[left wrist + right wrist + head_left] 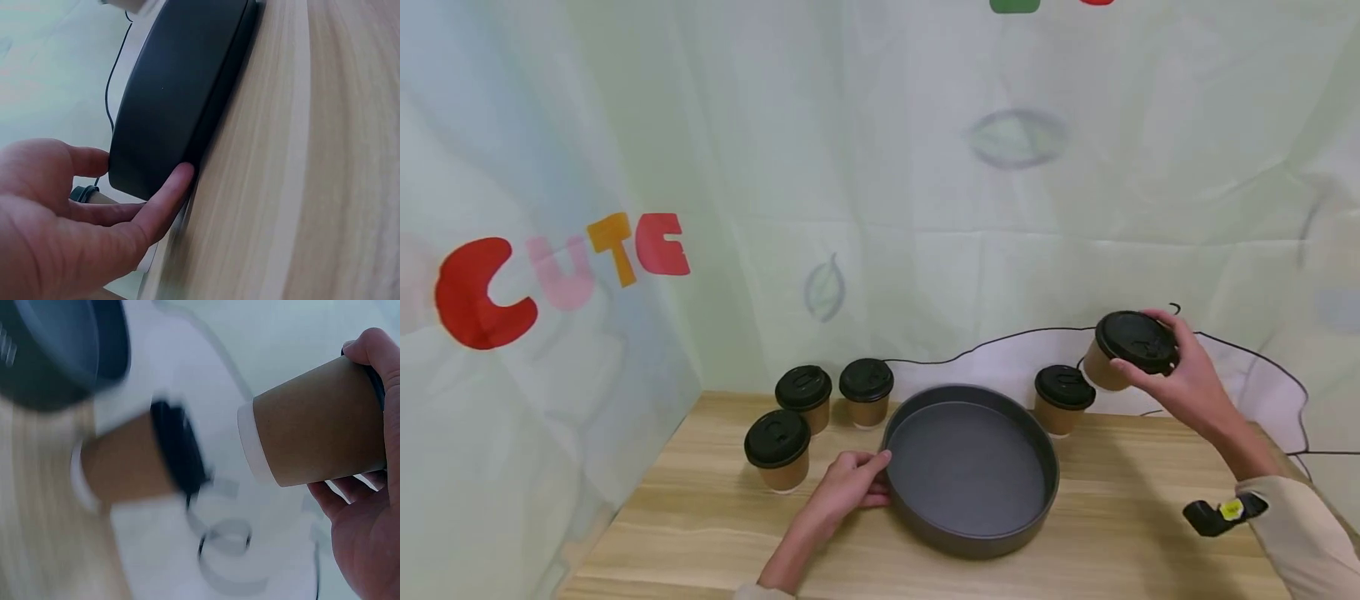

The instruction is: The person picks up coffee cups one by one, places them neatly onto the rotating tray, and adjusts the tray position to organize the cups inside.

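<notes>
My right hand [1180, 383] grips a brown paper coffee cup [1107, 367] with a black lid, raised above the table at the right. In the right wrist view this cup [319, 425] is tilted, its white base toward the left. Just left of it and lower, another lidded cup [1060, 408] stands on the table. My left hand [847, 483] holds the left side of a round dark grey cake pan [970, 542], thumb at the rim. In the left wrist view, fingers [165, 200] lie against the pan's outer wall [169, 94]. The pan's inside holds nothing.
Three more lidded cups stand left of the pan: a front one [782, 471], one behind it [808, 400], and one nearer the pan [867, 400]. A printed curtain [925, 275] hangs behind the wooden table [700, 533].
</notes>
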Demonstrator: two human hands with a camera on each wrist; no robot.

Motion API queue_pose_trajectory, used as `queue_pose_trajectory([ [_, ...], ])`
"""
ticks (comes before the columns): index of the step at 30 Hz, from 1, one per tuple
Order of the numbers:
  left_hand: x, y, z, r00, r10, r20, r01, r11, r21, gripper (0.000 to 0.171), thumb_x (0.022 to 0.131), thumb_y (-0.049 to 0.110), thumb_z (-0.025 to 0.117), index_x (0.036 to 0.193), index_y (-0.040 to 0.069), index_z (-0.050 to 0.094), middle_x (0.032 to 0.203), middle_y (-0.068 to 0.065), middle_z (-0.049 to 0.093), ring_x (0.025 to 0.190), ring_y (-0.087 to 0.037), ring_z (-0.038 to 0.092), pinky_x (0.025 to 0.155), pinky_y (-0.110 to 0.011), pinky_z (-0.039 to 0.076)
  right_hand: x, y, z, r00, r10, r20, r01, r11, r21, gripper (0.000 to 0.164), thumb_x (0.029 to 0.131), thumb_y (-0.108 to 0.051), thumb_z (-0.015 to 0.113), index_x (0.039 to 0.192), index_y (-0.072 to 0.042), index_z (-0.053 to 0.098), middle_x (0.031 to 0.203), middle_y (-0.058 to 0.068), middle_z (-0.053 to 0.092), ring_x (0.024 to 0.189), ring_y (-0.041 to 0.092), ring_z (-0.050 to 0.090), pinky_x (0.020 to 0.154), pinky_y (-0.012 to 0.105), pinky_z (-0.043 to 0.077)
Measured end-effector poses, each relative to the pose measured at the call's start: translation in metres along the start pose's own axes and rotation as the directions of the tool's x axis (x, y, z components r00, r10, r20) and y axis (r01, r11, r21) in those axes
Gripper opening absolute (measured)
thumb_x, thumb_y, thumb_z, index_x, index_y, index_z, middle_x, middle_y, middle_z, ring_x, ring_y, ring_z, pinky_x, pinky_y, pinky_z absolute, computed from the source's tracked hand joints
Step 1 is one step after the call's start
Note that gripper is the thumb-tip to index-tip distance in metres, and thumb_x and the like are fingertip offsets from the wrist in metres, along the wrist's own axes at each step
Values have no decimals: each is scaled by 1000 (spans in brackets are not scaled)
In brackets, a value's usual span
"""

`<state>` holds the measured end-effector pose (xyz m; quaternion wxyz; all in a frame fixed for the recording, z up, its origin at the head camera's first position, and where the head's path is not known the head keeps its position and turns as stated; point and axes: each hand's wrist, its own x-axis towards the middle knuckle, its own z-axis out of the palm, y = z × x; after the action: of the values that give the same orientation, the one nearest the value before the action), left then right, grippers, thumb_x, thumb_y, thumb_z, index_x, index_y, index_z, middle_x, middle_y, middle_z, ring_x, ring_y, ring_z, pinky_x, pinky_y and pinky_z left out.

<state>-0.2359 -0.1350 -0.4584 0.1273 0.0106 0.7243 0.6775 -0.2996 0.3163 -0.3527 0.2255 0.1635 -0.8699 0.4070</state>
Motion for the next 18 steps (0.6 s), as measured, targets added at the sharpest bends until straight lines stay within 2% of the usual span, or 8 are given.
queue_pose_trajectory([
  [2,0,0,0,1000,2,3,-2,1000,-8,52,109,28,55,128,-20,55,104,-20,68,88,-23,71,81,-39,61,7,-19,10,998,-59,25,57,997,52,79,90,-10,79,156,-10,36,140,13,47,107,8,52,75,14,43],
  [4,0,0,1,1000,4,4,-4,1000,-16,51,109,27,54,127,-21,55,104,-21,67,87,-23,70,81,-40,61,12,-36,25,993,-103,65,95,989,117,79,90,-7,79,156,-12,37,138,10,48,104,9,54,72,17,47],
  [6,0,0,1,1000,7,4,-7,1000,-21,50,109,26,54,127,-21,54,104,-21,67,87,-23,70,81,-40,61,17,-50,42,985,-126,114,108,982,152,78,90,-9,79,156,-14,37,139,8,49,109,13,55,78,18,48],
  [8,-1,1,1,1000,10,4,-10,1000,-24,50,109,25,53,127,-21,54,103,-21,67,87,-22,70,81,-39,61,20,-61,62,977,-129,167,97,978,187,78,90,-13,79,156,-16,37,141,10,50,117,20,55,89,25,49],
  [11,-2,2,1,1000,12,3,-12,1000,-24,49,109,24,53,127,-22,53,103,-21,67,86,-21,69,80,-38,61,20,-71,93,962,-126,241,71,972,225,77,90,-19,81,154,-17,39,144,11,51,123,27,54,98,36,47],
  [13,-3,3,2,1000,10,2,-10,1000,-23,49,108,23,52,128,-22,53,103,-20,67,85,-21,69,80,-38,61,17,-76,114,950,-129,286,51,963,265,76,89,-21,82,153,-16,40,144,11,51,120,29,57,96,43,49],
  [16,-4,4,3,1000,9,10,-8,999,-33,48,109,23,51,128,-21,53,102,-19,67,85,-20,69,80,-38,61,9,-82,141,927,-143,347,27,947,320,77,89,-24,82,152,-15,41,143,10,53,118,28,59,96,44,50],
  [18,-4,3,2,1000,12,17,-11,999,-40,48,109,23,50,127,-21,53,101,-17,67,84,-19,69,80,-37,61,3,-86,156,913,-145,381,8,940,341,78,88,-26,83,152,-16,40,144,9,52,120,27,58,100,46,48],
])
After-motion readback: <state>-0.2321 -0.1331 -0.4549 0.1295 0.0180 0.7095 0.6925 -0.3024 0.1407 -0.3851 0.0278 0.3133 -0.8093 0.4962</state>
